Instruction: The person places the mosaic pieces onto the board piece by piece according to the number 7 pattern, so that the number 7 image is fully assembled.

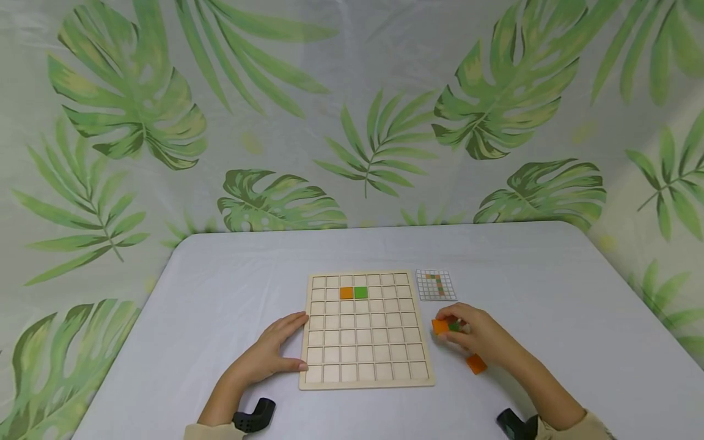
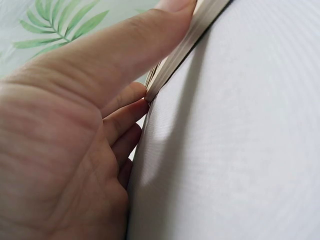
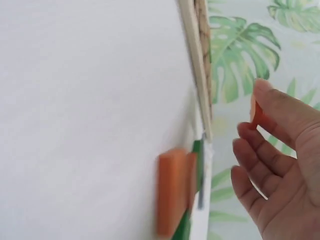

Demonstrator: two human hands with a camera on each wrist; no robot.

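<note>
A wooden grid board (image 1: 364,373) lies on the table. One orange square tile (image 1: 346,293) and one green square tile (image 1: 360,293) sit side by side in its second row from the far edge. My left hand (image 1: 269,351) rests against the board's left edge, its thumb and fingertips touching the rim. Right of the board, my right hand (image 1: 478,333) pinches an orange square tile (image 3: 254,111) between thumb and finger, above the table. Green pieces (image 3: 198,160) lie on the table beneath, partly hidden by the hand in the head view. Nearer me lies another orange tile (image 1: 476,364).
A small pattern card (image 1: 436,285) with a printed grid of coloured squares lies beside the board's far right corner. White cloth covers the table (image 1: 247,263). A leaf-print sheet (image 1: 385,73) hangs behind it.
</note>
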